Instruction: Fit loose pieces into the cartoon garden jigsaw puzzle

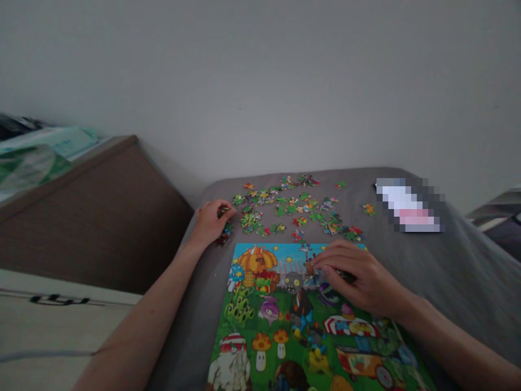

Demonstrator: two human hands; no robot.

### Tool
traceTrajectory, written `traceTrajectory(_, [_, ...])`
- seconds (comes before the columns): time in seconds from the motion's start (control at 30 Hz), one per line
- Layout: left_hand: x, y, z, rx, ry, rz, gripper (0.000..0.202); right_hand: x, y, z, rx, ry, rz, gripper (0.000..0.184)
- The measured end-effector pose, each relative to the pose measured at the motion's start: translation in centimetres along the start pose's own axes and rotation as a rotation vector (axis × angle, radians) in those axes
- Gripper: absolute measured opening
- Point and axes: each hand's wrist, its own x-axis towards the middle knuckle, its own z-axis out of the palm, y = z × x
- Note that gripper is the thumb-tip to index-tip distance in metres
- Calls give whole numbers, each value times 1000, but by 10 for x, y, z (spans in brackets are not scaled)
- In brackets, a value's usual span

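On the grey cloth lies a picture puzzle board (266, 326) with cartoon plants, mushrooms and a zombie. My right hand (362, 271) rests over its upper right part, fingers bent and tips together near the printed fence. A small dark patch shows between thumb and fingers; what it is I cannot tell. Beyond the board's upper left corner, my left hand (209, 222) is curled with thumb and fingertips closed around a small dark puzzle piece (224, 210). Loose puzzle pieces (292, 206) in mixed colours are scattered past the board, some right beside the left hand.
A phone-like device (409, 206) with a blurred screen lies at the right on the cloth (407, 255). One orange piece (369, 209) sits near it. At the left stands a brown cabinet (101, 217) with plastic packages (52, 144) on top. A pale wall rises behind.
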Motion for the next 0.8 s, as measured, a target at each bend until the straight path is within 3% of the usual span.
traceTrajectory(0.13, [-2, 5, -8, -151, 121, -57, 31, -1, 1, -1, -2, -3, -2, 18])
traceTrajectory(0.2, [-9, 18, -9, -240, 97, -61, 37, -1, 0, 0, 18, -10, 35, 18])
traceTrajectory(0.27, [-23, 41, -7, -361, -37, -46, 40, 0, -5, 3, 75, -7, 143, 18])
traceTrajectory(0.37, [-53, 84, 1, -663, -485, -43, 39, 4, -18, 10, 289, 19, 379, 30])
traceTrajectory(0.47, [-80, 120, 6, -815, -741, -79, 39, 9, -32, 19, 557, 10, 516, 44])
traceTrajectory(0.6, [-96, 139, 6, -932, -810, -103, 41, 12, -40, 22, 638, 44, 641, 37])
traceTrajectory(0.8, [-96, 135, 4, -1047, -918, -249, 44, 9, -33, 19, 598, -1, 625, 26])
